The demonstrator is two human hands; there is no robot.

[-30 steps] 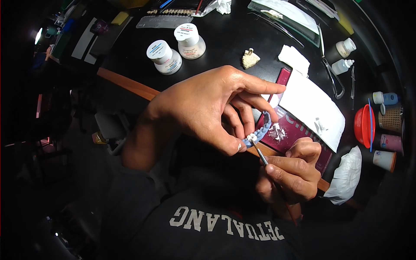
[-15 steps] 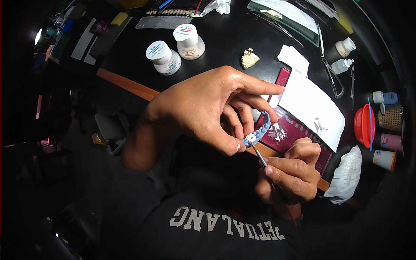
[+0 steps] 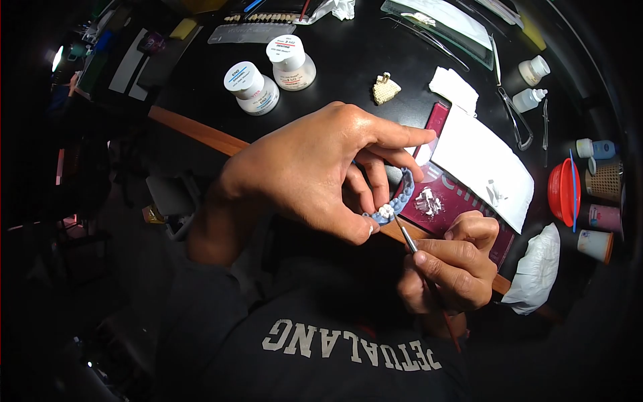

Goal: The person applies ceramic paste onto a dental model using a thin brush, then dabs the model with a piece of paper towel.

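Note:
My left hand (image 3: 311,171) pinches a blue dental arch model (image 3: 403,194) by its lower end, index finger stretched out to the right. On that end of the model sits a white tooth crown (image 3: 385,212). Between the fingertips of my right hand (image 3: 459,264) is a thin brush (image 3: 408,239) with a metal ferrule and a dark red handle. Its tip points at the model just right of the crown; whether it touches is too small to tell. Beyond the model, white paste (image 3: 429,202) lies smeared on a maroon case (image 3: 450,201).
A folded white tissue (image 3: 485,171) covers part of the case. Two powder jars (image 3: 251,88) (image 3: 292,63), a pale honeycomb firing tray (image 3: 386,89) and tweezers (image 3: 429,41) are on the black table. A red bowl (image 3: 564,192) and cups stand at right, beside crumpled tissue (image 3: 536,271).
The brush tip has shifted slightly right, off the white crown. The model has turned a little in my left hand, which has moved slightly left.

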